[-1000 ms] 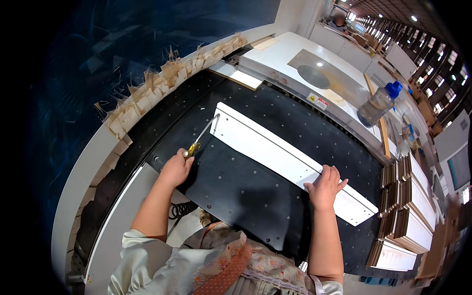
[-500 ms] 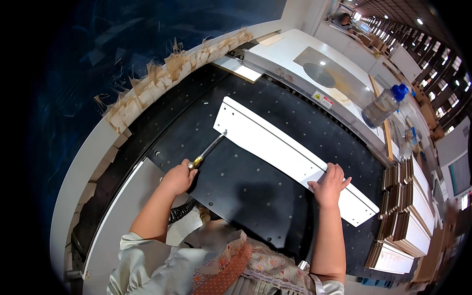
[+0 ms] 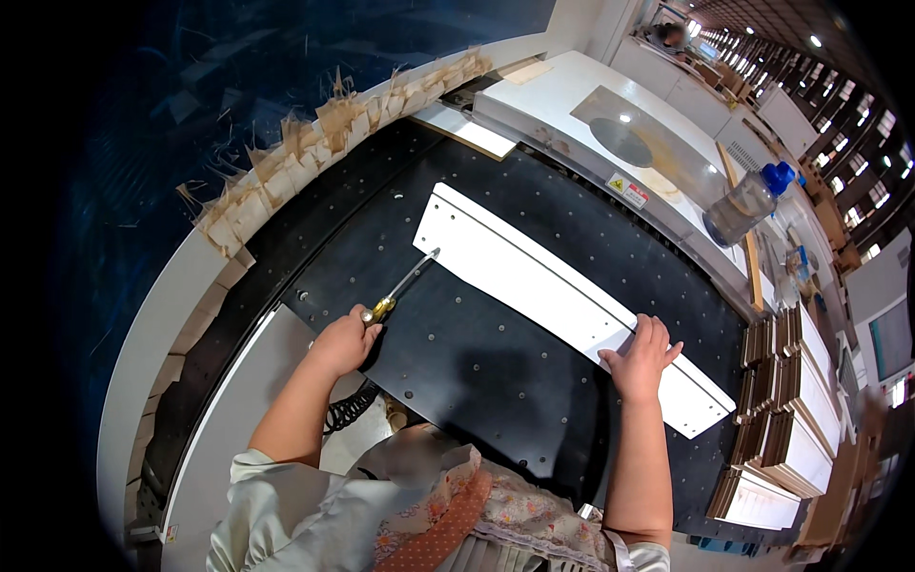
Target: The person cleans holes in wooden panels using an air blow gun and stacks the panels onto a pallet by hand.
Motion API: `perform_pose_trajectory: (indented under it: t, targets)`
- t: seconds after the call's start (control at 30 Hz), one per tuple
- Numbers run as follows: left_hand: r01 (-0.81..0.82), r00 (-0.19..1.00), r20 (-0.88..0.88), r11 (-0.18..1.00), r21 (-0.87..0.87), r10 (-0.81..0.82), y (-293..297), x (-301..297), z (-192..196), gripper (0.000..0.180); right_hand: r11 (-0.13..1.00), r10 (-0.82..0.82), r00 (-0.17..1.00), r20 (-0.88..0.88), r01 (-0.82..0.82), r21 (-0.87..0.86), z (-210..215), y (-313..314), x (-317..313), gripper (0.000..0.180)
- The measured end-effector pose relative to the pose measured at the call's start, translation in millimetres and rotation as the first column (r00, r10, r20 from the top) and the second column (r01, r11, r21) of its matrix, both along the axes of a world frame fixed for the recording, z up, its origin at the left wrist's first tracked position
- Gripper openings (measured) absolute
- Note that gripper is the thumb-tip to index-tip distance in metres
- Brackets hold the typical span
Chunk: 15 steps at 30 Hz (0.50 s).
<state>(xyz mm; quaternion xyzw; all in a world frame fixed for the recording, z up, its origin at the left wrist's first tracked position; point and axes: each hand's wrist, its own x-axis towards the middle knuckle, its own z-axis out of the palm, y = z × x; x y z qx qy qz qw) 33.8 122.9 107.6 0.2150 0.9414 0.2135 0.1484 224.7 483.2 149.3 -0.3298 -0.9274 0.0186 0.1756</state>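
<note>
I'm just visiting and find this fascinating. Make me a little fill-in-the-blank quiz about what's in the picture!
1. The left hand holds a tool, while the right hand rests on a long board coloured ____.
2. Of the board's two ends, the tool's tip is nearer the ____ one.
3. The table beneath the board is ____.
4. The bottle wears a cap coloured ____.

Missing words: white; left; black; blue.

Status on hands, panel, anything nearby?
Right hand on white panel. Left hand holding thin-tubed tool, tip at panel's left end. Stacked boards beyond right end.
</note>
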Motion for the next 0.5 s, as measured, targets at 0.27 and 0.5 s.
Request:
perform_pose_trajectory:
  t: [0.27,0.5]
  targets:
    - [-0.029,0.999,0.031,0.999,-0.038,0.03,-3,-5,9,0.039,1.0,0.007,1.0,0.016,-0.007,0.003,1,-1,2,0.08]
    - [-0.103,0.995,-0.008,0.993,-0.065,0.103,-11,-13,9,0.045,1.0,0.022,1.0,0.005,-0.022,0.004,-3,0,0,0.079]
